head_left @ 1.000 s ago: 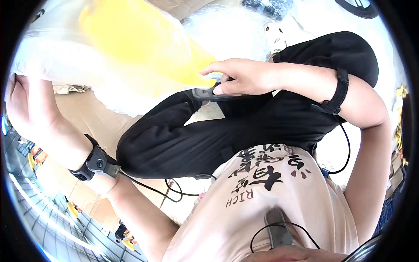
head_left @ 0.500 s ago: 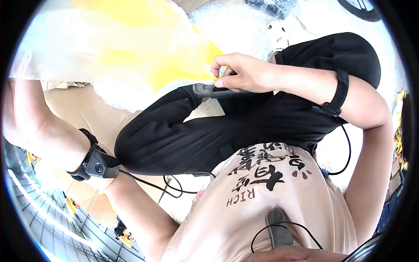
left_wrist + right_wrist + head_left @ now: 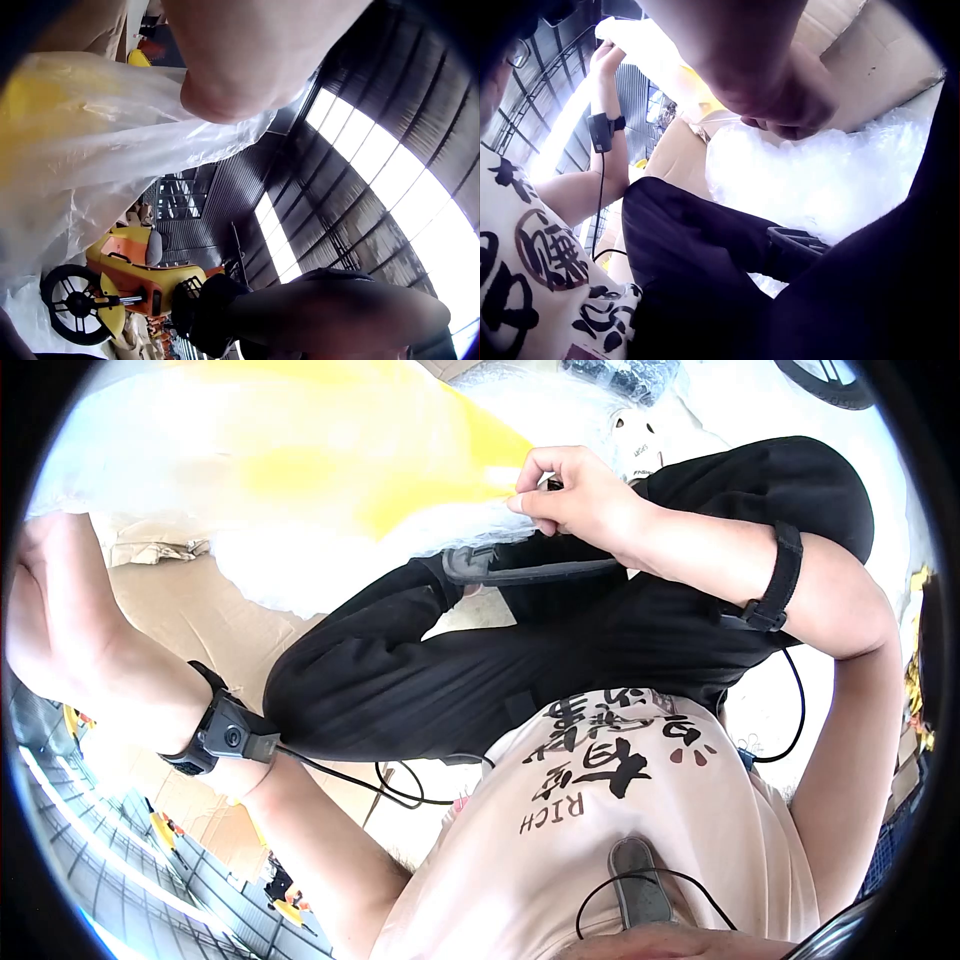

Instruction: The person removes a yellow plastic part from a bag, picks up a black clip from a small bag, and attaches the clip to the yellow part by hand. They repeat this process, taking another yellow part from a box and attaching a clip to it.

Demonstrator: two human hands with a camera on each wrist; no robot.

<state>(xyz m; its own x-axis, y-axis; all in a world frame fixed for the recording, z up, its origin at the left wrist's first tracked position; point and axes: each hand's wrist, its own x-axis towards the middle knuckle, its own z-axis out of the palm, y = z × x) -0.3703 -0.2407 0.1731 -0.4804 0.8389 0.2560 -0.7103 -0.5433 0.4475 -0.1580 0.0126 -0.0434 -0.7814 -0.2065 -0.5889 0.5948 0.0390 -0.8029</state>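
A clear plastic bag [image 3: 130, 480] with something yellow [image 3: 430, 440] inside stretches between my two hands in the head view. Its left end is held up by my left hand [image 3: 55, 565], whose fingers are mostly hidden there; the right wrist view shows that hand [image 3: 607, 58] gripping the bag's end. With thumb and forefinger, my right hand [image 3: 575, 495] pinches the yellow corner of the bag above the lap. In the left wrist view the bag [image 3: 142, 142] hangs in wrinkled folds below the hand.
Crossed legs in black trousers [image 3: 430, 690] lie below the bag. Under them is flattened cardboard [image 3: 220, 650], with bubble-like clear wrap [image 3: 810, 172] beyond. A yellow and orange ride-on vehicle [image 3: 146, 277] stands behind. A black wheel [image 3: 835, 385] is at the far right.
My right hand has closed on the yellow corner and moved up and slightly right, drawing the bag along. My left hand has shifted slightly, and more of the bag now lies stretched across.
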